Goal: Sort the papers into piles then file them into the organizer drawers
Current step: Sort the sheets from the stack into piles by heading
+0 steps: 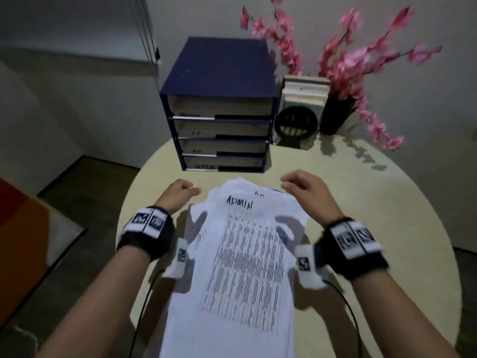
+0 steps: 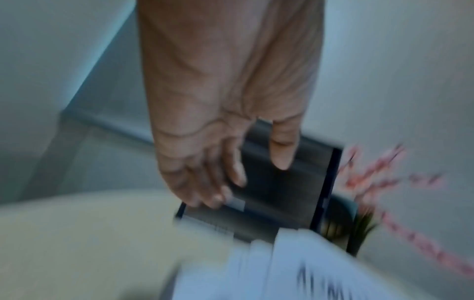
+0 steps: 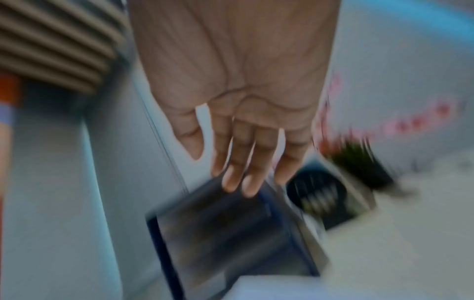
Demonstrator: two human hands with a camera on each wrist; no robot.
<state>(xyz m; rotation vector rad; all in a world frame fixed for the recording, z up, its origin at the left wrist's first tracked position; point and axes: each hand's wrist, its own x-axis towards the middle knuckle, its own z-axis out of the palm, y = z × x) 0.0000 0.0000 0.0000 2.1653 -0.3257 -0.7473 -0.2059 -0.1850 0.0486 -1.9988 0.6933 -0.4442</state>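
A loose stack of white papers lies on the round beige table; its top sheet is headed "ADMIN" above dense printed rows. Behind it stands a dark blue organizer with several labelled drawers, the lowest marked "ADMIN". My left hand hovers at the stack's far left corner with loosely curled fingers, holding nothing. Over the far right corner my right hand is likewise relaxed and empty. In the wrist views both the left hand and the right hand show slack fingers above the blurred organizer.
Right of the organizer stand several upright books, a round black object and a black vase of pink flowers. The table edge curves away on the left, with dark floor below.
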